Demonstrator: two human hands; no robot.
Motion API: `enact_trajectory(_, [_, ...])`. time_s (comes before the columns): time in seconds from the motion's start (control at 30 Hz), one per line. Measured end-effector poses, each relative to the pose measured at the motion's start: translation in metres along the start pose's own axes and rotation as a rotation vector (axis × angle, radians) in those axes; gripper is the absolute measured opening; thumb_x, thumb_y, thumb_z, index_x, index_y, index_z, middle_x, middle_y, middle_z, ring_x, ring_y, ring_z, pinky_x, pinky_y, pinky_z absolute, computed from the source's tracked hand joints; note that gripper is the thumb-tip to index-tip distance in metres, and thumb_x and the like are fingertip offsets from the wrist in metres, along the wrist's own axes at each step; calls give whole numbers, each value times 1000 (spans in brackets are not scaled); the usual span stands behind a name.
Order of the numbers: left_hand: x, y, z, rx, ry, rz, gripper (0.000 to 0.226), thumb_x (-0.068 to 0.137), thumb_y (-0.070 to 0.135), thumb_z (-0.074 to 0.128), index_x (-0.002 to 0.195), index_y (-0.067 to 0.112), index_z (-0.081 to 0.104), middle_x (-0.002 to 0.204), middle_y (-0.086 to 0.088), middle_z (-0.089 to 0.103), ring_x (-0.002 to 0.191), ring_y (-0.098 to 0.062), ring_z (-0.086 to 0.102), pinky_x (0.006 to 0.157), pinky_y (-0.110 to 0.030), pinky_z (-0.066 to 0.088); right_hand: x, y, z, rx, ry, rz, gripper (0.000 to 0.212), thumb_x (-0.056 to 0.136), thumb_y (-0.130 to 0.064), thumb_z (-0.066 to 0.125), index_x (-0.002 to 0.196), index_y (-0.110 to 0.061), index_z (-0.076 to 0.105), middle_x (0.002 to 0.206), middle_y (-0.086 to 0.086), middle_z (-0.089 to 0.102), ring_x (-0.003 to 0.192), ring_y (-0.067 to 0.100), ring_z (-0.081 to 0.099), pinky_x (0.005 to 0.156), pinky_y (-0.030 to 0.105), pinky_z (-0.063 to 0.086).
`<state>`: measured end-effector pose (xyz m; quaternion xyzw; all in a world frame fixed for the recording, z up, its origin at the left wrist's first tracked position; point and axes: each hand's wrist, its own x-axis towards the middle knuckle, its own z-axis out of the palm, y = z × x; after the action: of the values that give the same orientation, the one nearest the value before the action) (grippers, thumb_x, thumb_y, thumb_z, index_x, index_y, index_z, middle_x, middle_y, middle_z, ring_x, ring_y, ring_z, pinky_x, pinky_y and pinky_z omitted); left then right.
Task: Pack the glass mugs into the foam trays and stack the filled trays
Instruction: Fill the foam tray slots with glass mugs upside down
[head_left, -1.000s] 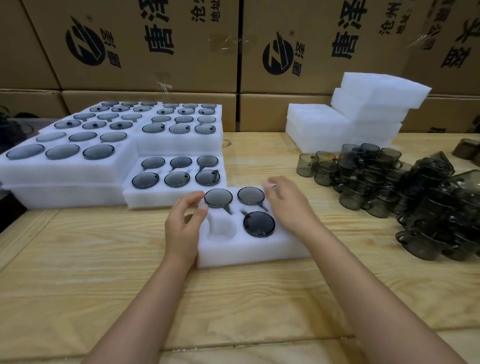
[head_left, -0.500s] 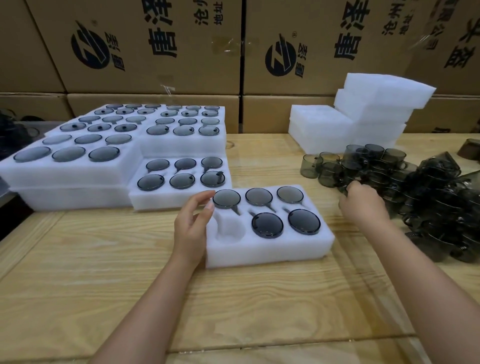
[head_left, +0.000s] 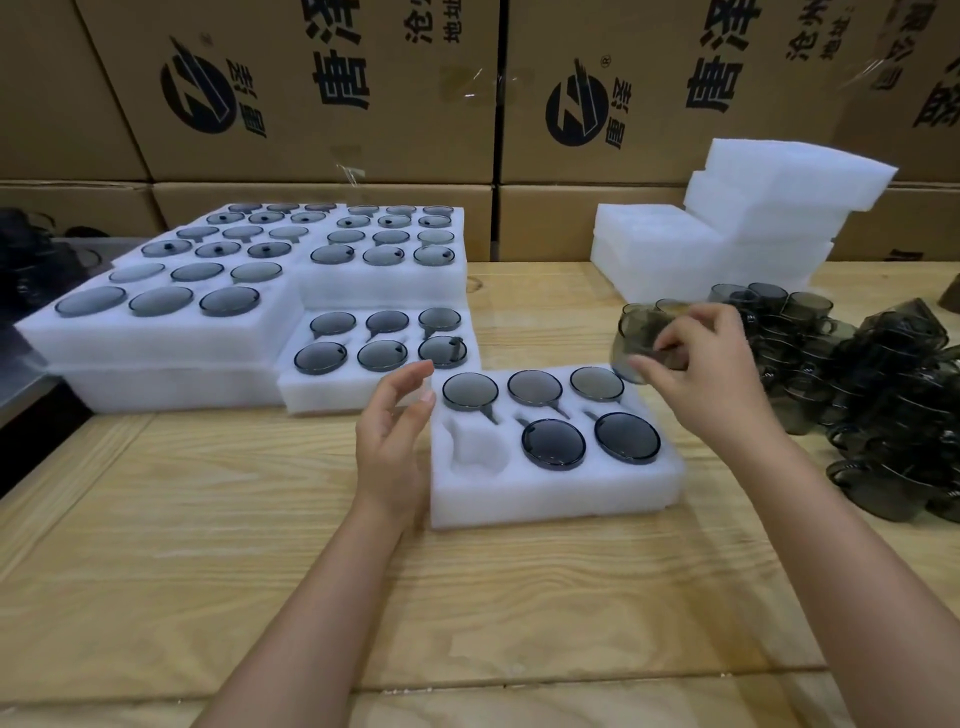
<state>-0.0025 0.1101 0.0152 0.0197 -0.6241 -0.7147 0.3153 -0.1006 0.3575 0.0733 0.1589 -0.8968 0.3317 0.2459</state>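
While the right hand (head_left: 711, 379) pinches a smoky glass mug (head_left: 636, 338) between thumb and curled fingers, the mug hangs just above the upper-right corner of the foam tray (head_left: 550, 499). Its long axis is near vertical in the frame and tipped a little, though blur hides which end is the mouth. The tray lies at centre on the wooden table (head_left: 208, 519), long side running left to right. Five mugs sit in it, flat discs up, and the lower-left pocket (head_left: 475, 449) is open. The left hand (head_left: 395, 431) stands on edge just beside the tray's left side, palm toward it, fingers loosely spread and holding nothing; whether it touches the foam I cannot tell. Both forearms rise from the bottom edge. Loose mugs (head_left: 857, 395) heap at right, and filled trays (head_left: 171, 338) sit at left.
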Motion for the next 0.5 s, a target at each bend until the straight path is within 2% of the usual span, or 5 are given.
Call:
enact_trajectory(0.1, [0,4,-2,33,-83,34,43,73,28,63,116,18,60,120,2,62,111,-1,55,87,-19,45,-2,-30,-9,142,-74,-102,18,79,-23,74,81,-19,56,104,-9,53,80,-2,54,76,9,34])
enact_trajectory(0.2, [-1,6,-4,145,-250,67,61,68,42,65,126,29,51,133,8,56,125,-3,47,99,-26,40,-14,-64,-7,495,-421,-156,19,80,-10,71,78,-22,57,113,-19,56,102,-14,55,89,9,43])
enact_trajectory(0.3, [-3,5,-7,318,-398,108,78,66,48,68,137,28,43,140,12,49,132,-1,41,104,-15,32,-25,-81,6,660,-679,-234,24,83,8,61,83,-16,55,118,-14,54,116,-16,46,90,9,42])
enact_trajectory(0.37, [-4,4,-8,409,-421,137,85,64,50,71,139,22,43,138,11,51,131,-1,42,106,-18,32,-26,-83,12,683,-746,-258,25,85,9,58,87,-16,55,120,-9,54,117,-9,48,91,13,43])
enact_trajectory(0.5, [-7,6,-8,451,-394,77,81,52,53,77,123,31,43,127,17,52,121,8,45,97,-10,34,-31,-86,26,569,-707,-159,32,76,-21,76,100,-31,58,112,3,60,96,27,58,86,47,52])
